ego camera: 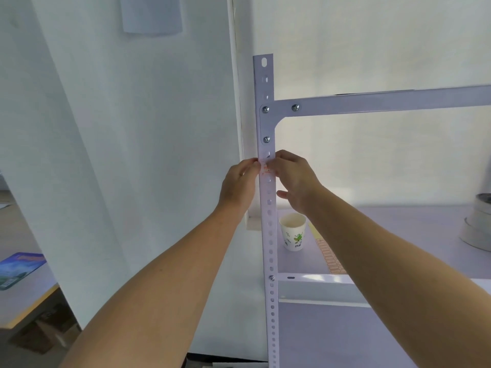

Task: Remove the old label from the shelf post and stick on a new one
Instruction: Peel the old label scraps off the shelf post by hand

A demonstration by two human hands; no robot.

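Note:
A white perforated shelf post [269,235] stands upright in the middle of the view. A small white label with red print [266,169] lies on the post's front face, between my two hands. My left hand [239,185] is at the post's left edge, its fingertips pinched on the label's left side. My right hand [295,179] comes from the right, thumb and fingers on the label's right side. My fingers hide most of the label, and I cannot tell whether it is stuck flat or lifted.
A paper cup [292,232] with green print stands on the shelf board [398,235] just right of the post. A sheet of orange labels [330,257] lies beside it. Tape rolls [478,221] sit at the far right. A desk [24,296] is at lower left.

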